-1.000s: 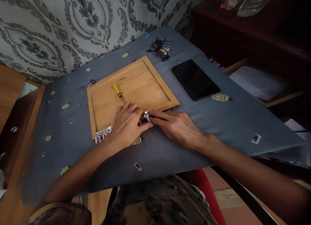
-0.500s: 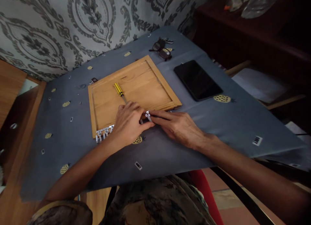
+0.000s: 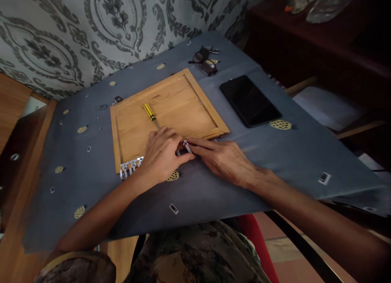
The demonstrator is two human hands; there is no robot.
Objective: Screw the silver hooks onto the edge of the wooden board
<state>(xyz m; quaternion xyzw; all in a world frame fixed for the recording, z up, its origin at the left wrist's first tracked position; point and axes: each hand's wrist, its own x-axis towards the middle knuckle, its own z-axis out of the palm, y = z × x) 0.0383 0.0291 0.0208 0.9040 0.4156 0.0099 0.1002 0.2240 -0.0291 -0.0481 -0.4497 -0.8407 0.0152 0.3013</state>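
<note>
Along the near edge of a framed wooden board (image 3: 180,103), 2 bare hands are meeting around a small metal hook (image 3: 187,147). The left hand (image 3: 161,154) is arching over that edge, its fingers bending down and its thumb reaching out just below the hook. Those fingers are leaving a narrow gap towards the thumb; whether they are gripping the hook or only steadying it, I cannot tell. The right hand (image 3: 224,158) is coming in from the other side with its index and middle fingers lying nearly straight, close together, their tips ending at the hook. Its thumb is hiding underneath, so I cannot tell whether this hand is pinching anything.

To the left of the left wrist, at least 3 similar metal pieces (image 3: 132,165) are sitting in a row at the board's near left corner, their curved ends hanging over the edge. On the panel, a yellow and black screwdriver (image 3: 149,111) is lying with its shaft running towards the left hand, its tip going out of sight there.

Beyond the board's far right corner, dark glasses (image 3: 204,63) are resting on the blue-grey tablecloth (image 3: 210,203). Nearer, to the right of the board, 1 black tablet-like device (image 3: 249,100) is lying flat. Behind the table, a patterned wall covering (image 3: 114,22) is rising.
</note>
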